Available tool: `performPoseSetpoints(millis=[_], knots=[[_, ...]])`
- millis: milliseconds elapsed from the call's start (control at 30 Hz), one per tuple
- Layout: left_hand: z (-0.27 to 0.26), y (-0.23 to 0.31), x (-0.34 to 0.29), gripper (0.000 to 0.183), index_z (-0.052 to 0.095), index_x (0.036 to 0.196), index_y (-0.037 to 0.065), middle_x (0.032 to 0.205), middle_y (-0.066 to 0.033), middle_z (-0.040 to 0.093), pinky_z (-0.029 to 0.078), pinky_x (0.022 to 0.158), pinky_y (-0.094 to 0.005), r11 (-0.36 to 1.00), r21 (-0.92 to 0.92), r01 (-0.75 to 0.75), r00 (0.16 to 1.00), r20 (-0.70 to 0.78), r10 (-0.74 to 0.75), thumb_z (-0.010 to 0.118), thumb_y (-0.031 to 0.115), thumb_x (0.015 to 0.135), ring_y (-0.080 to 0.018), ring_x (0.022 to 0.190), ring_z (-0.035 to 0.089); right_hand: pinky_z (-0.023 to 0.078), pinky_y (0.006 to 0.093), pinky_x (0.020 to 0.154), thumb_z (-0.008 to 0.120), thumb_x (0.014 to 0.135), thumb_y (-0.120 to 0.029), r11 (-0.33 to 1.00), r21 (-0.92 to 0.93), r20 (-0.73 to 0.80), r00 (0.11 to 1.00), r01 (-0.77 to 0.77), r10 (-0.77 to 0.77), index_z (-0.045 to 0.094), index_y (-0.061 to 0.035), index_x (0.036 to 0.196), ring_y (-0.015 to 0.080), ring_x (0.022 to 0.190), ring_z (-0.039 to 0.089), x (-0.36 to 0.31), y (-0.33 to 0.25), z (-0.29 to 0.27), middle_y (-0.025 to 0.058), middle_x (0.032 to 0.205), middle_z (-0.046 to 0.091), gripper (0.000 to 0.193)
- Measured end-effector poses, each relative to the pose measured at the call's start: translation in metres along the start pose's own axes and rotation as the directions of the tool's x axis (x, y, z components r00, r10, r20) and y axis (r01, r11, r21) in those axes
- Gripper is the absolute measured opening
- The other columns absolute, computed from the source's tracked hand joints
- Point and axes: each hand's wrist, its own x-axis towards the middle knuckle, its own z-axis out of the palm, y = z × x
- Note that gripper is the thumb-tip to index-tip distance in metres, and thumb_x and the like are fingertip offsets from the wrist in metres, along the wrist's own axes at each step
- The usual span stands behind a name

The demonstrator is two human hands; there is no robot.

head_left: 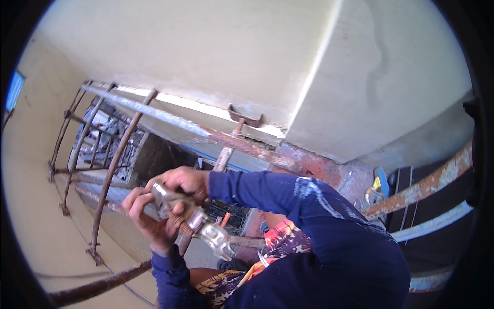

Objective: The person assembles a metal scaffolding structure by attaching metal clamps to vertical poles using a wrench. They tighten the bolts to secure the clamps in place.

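the right arm reaches in from the right side, its navy sleeve (pixel 257 186) running nearly level across the view with the elbow bent, and the right hand (pixel 189 181) sits at the sleeve's end, back uppermost, bent down over the upper side of a metal clamp (pixel 196 219). the left forearm rises from the lower edge, and the left hand (pixel 158 234) is turned up and inward, supporting the clamp from its left and lower side. the left fingers (pixel 136 201) are curled only part way, spread along the near end of the piece and in contact with it; the right fingers are closed in on it too, though their tips are mostly hidden behind the metal.

the clamp is held up between both hands, in front of the body and left of the patterned shorts (pixel 293 243). it slants from upper left to lower right, silvery and shiny, with a rounded, barrel-like upper end, a brownish threaded bolt (pixel 180 224) beside its middle, and a forked, hooked lower end that sticks out free of the hands. finer detail is blurred. beyond it runs a rusty pipe (pixel 252 148) in front of a pale wall (pixel 206 46)
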Motion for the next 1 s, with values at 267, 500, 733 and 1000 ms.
performPoseSetpoints(millis=[267,500,733,1000], knots=[[-0.033,-0.032,-0.016,0.06,0.058,0.095,0.001,0.086,-0.0194,0.066,0.033,0.113,-0.0593,0.787,-0.457,0.414,0.91,0.229,-0.346,0.023,0.048,0.109,-0.0393,0.114,0.059,0.052,0.0401,0.089,0.071,0.085,-0.026,0.252,-0.945,0.177,0.974,0.209,-0.143,0.064,-0.001,0.115,0.0263,0.105,0.064,0.012,-0.019,-0.011,0.0165,0.11,0.065,0.04],[-0.06,-0.103,-0.057,0.039,0.049,0.087,0.011,0.069,-0.0043,0.051,0.047,0.083,-0.0378,0.264,-0.633,0.728,0.593,0.388,-0.705,0.035,0.039,0.109,-0.0193,0.069,0.052,0.053,0.0272,0.068,0.059,0.095,-0.012,0.267,-0.893,-0.214,-0.179,-0.363,-0.96,0.067,-0.0018,0.101,0.0114,0.075,0.065,-0.303,-0.094,-0.069,0.0054,0.091,0.071,0.014],[-0.026,-0.168,-0.128,0.03,0.06,0.096,0.009,0.069,-0.0109,0.062,0.048,0.051,-0.0328,-0.125,-0.246,0.961,0.015,0.498,-0.867,0.037,0.028,0.099,-0.022,0.056,0.059,0.048,0.0517,0.099,0.065,0.086,-0.032,0.904,0.291,-0.304,-0.926,-0.312,-0.222,0.054,0.0032,0.127,0.0421,0.124,0.052,-0.533,0.096,-0.192,0.0283,0.132,0.052,0.055],[-0.007,-0.092,-0.057,0.027,0.068,0.115,0.004,0.08,-0.0122,0.07,0.041,0.075,-0.0408,0.708,0.663,-0.243,0.731,0.605,-0.315,0.057,0.02,0.097,-0.0265,0.073,0.065,0.049,0.0522,0.097,0.051,0.093,-0.026,0.842,0.479,-0.224,-0.962,-0.247,-0.155,0.057,-0.0019,0.127,0.038,0.12,0.055,-0.538,0.123,-0.199,0.0205,0.128,0.057,0.042]])
